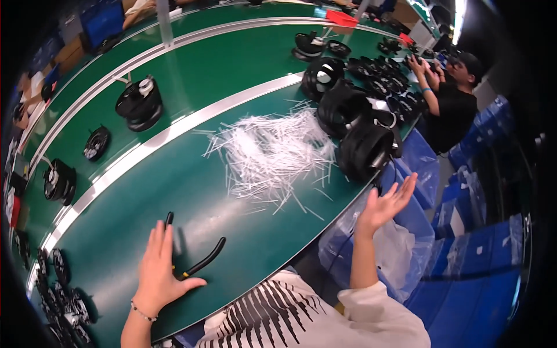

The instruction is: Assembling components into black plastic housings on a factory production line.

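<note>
My left hand (156, 269) is spread open above the green worktable (191, 191), fingers pointing away and thumb stretched to the right. Partly hidden behind it are black-handled pliers (206, 258) with a bit of yellow near the joint; the hand seems to hold nothing, and whether it touches them I cannot tell. Past the table's near right edge my right hand (383, 207) is raised, palm up and fingers apart, with nothing in it. Between and beyond my hands lies a loose pile of thin white plastic strips (272, 153), perhaps cable ties.
Black ring-shaped housings (362, 152) stand at the table's right edge, with several dark parts (380, 75) behind. Black assemblies (139, 104) sit on the green strip beyond the metal rail (174, 124). Small dark parts (64, 296) lie lower left. A co-worker (455, 104) stands right, near blue bins (470, 278).
</note>
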The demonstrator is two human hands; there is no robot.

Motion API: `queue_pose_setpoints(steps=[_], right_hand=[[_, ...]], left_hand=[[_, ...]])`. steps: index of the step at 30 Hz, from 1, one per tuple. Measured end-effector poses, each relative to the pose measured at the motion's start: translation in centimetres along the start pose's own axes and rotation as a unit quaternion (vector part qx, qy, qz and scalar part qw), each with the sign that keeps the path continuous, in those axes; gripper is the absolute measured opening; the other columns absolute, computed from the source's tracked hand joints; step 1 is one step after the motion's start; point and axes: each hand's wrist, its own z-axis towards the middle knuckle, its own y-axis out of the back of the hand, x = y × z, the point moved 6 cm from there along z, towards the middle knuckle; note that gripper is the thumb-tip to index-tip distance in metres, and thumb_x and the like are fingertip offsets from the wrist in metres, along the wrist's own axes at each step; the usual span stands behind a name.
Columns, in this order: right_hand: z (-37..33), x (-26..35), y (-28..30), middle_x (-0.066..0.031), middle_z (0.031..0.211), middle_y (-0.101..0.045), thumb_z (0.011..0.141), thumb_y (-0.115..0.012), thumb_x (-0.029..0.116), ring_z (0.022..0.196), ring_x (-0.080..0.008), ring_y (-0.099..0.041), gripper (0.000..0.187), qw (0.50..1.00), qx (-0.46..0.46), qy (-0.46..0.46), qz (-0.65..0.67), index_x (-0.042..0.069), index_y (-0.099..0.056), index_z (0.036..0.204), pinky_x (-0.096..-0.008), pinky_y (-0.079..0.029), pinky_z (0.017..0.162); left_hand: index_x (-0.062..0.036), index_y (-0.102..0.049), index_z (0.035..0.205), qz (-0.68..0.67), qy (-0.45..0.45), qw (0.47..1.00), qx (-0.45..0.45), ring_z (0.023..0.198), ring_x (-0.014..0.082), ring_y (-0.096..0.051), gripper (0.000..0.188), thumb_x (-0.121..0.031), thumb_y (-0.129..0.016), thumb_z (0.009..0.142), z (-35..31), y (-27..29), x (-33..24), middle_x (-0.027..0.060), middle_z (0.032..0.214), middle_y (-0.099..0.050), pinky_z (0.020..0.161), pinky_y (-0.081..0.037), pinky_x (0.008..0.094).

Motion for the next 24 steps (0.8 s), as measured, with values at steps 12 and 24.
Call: queue_pose_setpoints(steps=[12, 24], right_hand=[[-14.7, 17.3, -19.9, -0.0226, 0.129, -0.032, 0.056, -0.076, 0.032, 0.120, -0.0363, -0.031, 0.102, 0.525, 0.783, 0.299, 0.150, -0.004, -0.019, 0.133, -0.0554, -0.017, 0.101], [-8.2, 19.4, -28.2, -0.0143, 0.083, -0.054, 0.059, -0.069, 0.023, 0.081, -0.0321, -0.053, 0.041, 0.657, 0.683, 0.315, 0.055, 0.004, -0.052, 0.091, -0.0400, -0.041, 0.071]], left_hand=[[-0.0016, -0.044, 0.105, -0.146, -0.098, 0.982, -0.070, 0.102, 0.0365, -0.048, 0.048, -0.007, -0.068, 0.065, -0.5, -0.5, -0.3, 0.0175, 0.112, -0.045, 0.084, -0.043, 0.0399], [-0.0031, -0.041, 0.107, -0.210, -0.220, 0.930, -0.205, 0.094, 0.0291, -0.051, 0.057, -0.010, -0.076, 0.062, 7.2, 8.5, 2.3, 0.0155, 0.104, -0.043, 0.078, -0.047, 0.0333]])
